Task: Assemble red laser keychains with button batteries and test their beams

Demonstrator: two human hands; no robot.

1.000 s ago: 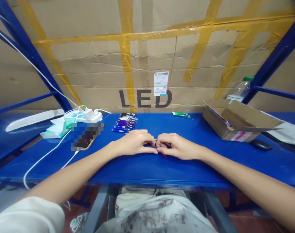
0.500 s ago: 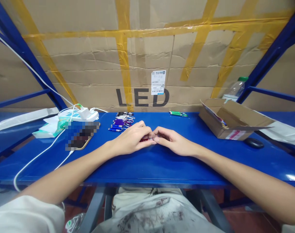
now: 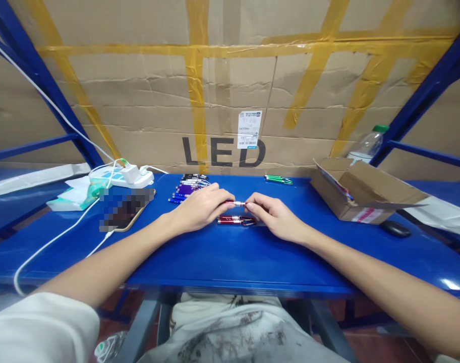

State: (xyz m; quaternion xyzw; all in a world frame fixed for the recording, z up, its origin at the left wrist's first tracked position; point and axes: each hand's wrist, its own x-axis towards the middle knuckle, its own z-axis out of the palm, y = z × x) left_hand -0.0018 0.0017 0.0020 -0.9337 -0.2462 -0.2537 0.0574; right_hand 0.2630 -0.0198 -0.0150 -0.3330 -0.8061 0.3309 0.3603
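A small red keychain light [image 3: 236, 203] is held level just above the blue table [image 3: 230, 257], pinched at one end by the left hand [image 3: 199, 207] and at the other by the right hand [image 3: 272, 214]. Both hands have thumb and fingertips closed on it; only a short red and silver stretch shows between them, and the rest is hidden in the fingers. Just under the fingertips, toward the person, a second red light [image 3: 235, 220] lies flat on the table, its right end touching or tucked under the right hand; which of the two cannot be told.

Beyond the left fingers, close by, lies a row of blue, purple and black lights [image 3: 188, 187]; their far ends blur together. Beyond the right fingers and well apart lie a few green lights [image 3: 278, 179], near the taped cardboard wall [image 3: 230, 101]. Between these two groups the table is bare blue up to the wall, and on the near side of the hands it is bare to the front edge.

Far to the right of the right hand, an open cardboard box [image 3: 362, 194] stands with its flaps up, its contents mostly hidden; a dark mouse [image 3: 395, 228] lies past it, and a plastic bottle [image 3: 366, 143] stands behind it, partly covered. Left of the left hand lies a blurred-out phone [image 3: 126, 209], with a white power strip [image 3: 126, 176], a tissue pack [image 3: 73, 199] and a white cable [image 3: 56, 242] that runs off the front edge.
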